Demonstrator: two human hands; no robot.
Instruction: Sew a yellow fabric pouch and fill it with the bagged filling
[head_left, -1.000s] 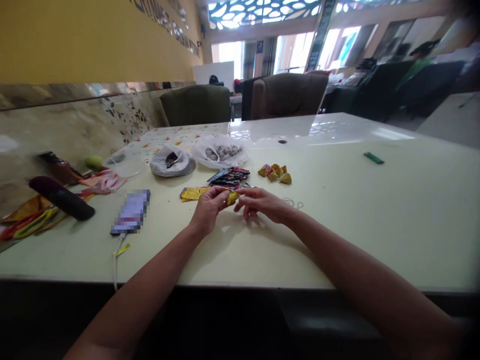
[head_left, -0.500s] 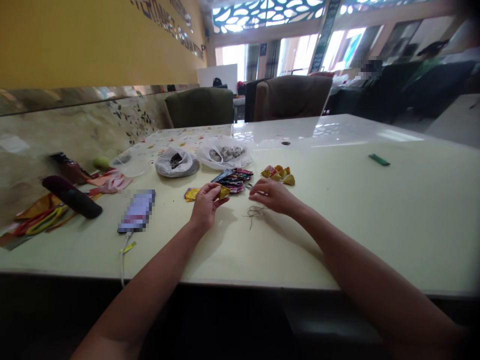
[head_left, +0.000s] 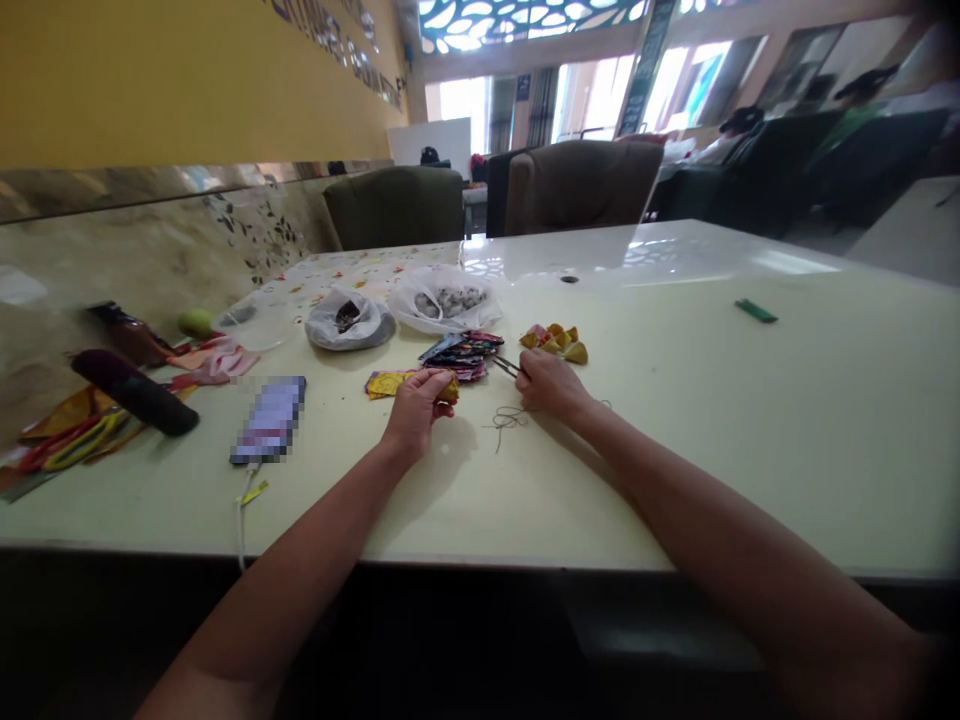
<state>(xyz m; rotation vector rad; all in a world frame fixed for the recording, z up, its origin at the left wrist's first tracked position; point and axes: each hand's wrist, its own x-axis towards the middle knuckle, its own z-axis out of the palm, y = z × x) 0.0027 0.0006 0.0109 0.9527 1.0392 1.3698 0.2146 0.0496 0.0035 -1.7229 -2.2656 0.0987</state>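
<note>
My left hand [head_left: 415, 412] pinches a small yellow piece [head_left: 451, 391] between thumb and fingers, at nine o'clock from my right hand [head_left: 553, 383], which is curled round a slim pronged tool [head_left: 507, 367] aimed toward ten; beyond my left, one plastic bag [head_left: 369, 328] at eleven holds dark stuff [head_left: 347, 317], another bag [head_left: 401, 302] at twelve pale lumps [head_left: 452, 303]

the table [head_left: 787, 430] is viewed by a head-worn camera, facing forward and down from just behind its near edge [head_left: 525, 568].

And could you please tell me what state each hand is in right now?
Left hand: closed, pinching a small yellow piece.
Right hand: closed on a thin tool, mostly hidden by the hand.
</note>
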